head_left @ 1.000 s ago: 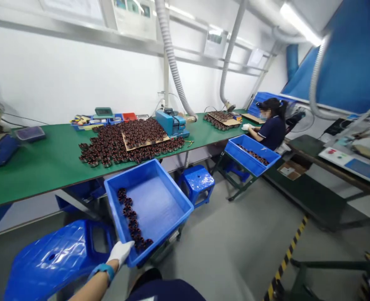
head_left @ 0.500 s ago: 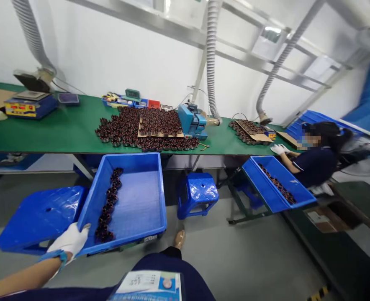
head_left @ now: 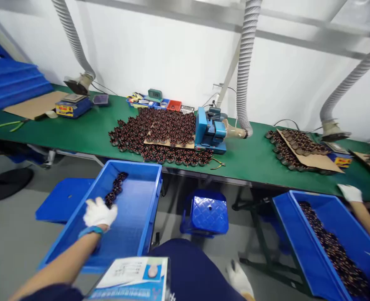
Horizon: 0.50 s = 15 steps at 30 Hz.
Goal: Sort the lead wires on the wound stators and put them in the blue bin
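**Left glove over the part row in the blue bin; grip unresolved**

Left hand (head_left: 100,213), in a white knit glove, is above the left side of the blue bin (head_left: 137,200), at the near end of the visible row of dark coil parts (head_left: 117,184). Fingers bent and slightly spread; palm side hidden, so cannot tell whether they close on a part. Hand and forearm cover the row's nearer stretch. Bin's near edge partly masked by the forearm and a printed badge (head_left: 128,278).

Right hand (head_left: 239,279), also gloved, hangs low over the grey floor, motion-blurred; cannot tell whether its fingers are together or apart. Wrist cut off by the lower edge.

Bin: smooth moulded plastic, rectangular, straight-walled. Parts: short, round, with toothed rims and coppery flecks; windings too small to resolve. More are massed on the matte green bench (head_left: 91,138), some on flat brown cardboard (head_left: 185,146), beside a blue machine (head_left: 210,129). Ribbed grey hose (head_left: 247,62) runs out of the top.

Far right: co-worker's gloved hand (head_left: 350,193) at the bench edge; body mostly cropped.
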### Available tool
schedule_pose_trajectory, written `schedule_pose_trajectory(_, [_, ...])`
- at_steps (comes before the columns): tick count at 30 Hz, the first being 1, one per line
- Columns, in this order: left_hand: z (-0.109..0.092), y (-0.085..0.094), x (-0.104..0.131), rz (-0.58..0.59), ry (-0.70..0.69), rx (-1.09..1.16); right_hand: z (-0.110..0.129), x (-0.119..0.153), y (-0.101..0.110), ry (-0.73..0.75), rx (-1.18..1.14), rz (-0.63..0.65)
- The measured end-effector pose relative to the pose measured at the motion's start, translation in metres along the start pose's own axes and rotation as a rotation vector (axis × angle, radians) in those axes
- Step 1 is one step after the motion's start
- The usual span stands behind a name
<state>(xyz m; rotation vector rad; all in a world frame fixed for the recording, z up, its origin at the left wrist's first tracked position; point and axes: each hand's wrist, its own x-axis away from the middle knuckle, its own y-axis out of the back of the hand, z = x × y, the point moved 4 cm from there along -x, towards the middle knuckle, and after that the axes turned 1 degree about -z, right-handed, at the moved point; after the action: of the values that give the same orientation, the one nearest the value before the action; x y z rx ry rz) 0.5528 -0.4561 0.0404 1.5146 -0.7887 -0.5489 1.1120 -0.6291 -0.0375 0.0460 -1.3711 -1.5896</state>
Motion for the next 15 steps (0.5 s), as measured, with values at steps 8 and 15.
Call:
schedule_pose_trajectory(8, [-0.170, -0.093, 0.159, 0.036, -0.392, 0.212, 0.206, -0.162, 0.050, 0.656, 0.278, 0.021])
schedule_pose_trajectory(15, [-0.288, -0.134, 0.219, 0.044, -0.326, 0.267, 0.312, -0.284, 0.106, 1.089, 0.532, -0.092])
